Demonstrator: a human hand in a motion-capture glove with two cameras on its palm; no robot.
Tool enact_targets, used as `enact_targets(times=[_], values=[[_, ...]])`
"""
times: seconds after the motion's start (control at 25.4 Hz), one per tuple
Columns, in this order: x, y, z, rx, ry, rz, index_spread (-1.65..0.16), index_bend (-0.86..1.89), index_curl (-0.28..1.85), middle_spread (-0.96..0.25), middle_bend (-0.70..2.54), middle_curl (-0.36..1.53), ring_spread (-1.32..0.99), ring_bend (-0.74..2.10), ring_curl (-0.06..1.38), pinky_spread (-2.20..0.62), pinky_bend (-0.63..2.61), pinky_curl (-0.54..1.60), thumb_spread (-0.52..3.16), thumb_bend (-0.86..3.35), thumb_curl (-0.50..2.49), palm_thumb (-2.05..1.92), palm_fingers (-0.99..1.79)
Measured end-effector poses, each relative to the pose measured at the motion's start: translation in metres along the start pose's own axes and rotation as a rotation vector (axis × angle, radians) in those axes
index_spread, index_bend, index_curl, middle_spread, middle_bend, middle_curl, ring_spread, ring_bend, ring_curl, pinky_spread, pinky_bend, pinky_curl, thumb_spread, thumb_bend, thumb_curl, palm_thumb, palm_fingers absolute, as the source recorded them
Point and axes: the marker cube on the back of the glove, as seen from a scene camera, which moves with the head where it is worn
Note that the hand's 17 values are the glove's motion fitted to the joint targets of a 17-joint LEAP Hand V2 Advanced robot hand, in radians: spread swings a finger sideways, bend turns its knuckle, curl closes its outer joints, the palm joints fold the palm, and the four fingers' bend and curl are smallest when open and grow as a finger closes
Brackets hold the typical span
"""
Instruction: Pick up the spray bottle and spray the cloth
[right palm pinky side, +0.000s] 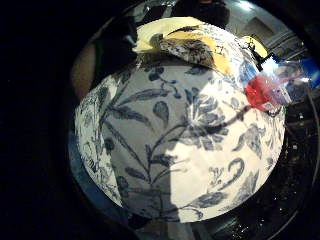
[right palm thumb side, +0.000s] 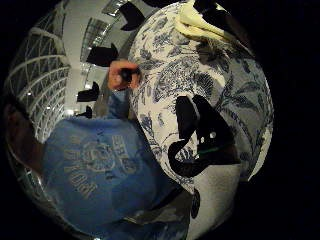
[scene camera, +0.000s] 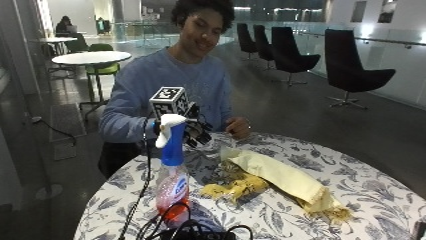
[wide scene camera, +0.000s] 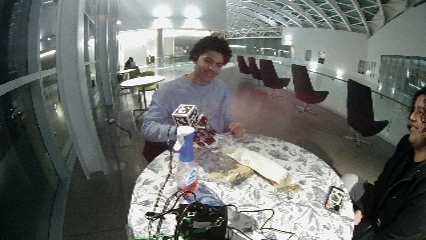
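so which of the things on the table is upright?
The spray bottle: it stands upright near the table edge, white trigger head on top. The yellow cloth lies flat and crumpled mid-table. The gloved hand touches neither.

The person (scene camera: 173, 85) wears a light blue long-sleeved sweatshirt with a pale printed emblem on the chest.

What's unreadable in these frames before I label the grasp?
- Gloved right hand: in the outside view the white trigger head of the clear spray bottle with red liquid and the marker cube cover its fingers; pose unclear.
- Bottle label: too small to read in both outside views.
- Yellow fringed cloth: its far end is cut off at the edge of the floral tablecloth in the palm views.
- Bare left hand: what it touches is too small.
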Motion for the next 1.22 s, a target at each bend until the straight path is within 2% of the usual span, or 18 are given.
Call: enact_targets(times=[0.35,0.87,0.98,1.22], values=[[-0.002,-0.007,-0.004,-0.004,0.012,-0.006,-0.33,0.17,0.17,-0.01,0.31,0.19,0.05,0.31,0.17,0.18,0.35,0.19,0.85,0.35,0.16,0.57,0.57],[0.006,-0.007,-0.011,0.045,-0.036,0.053,-0.38,0.15,0.23,0.0,0.29,0.26,0.06,0.3,0.22,0.2,0.34,0.25,1.11,0.29,0.23,0.61,0.56],[0.017,-0.006,-0.019,0.106,-0.131,0.106,-0.38,0.12,0.23,-0.01,0.29,0.28,0.06,0.3,0.23,0.21,0.34,0.26,1.14,0.27,0.24,0.61,0.55],[0.056,-0.002,-0.05,0.289,-0.483,0.235,-0.4,0.03,0.18,0.0,0.29,0.3,0.06,0.38,0.27,0.21,0.41,0.3,1.12,0.15,0.22,0.5,0.49]])
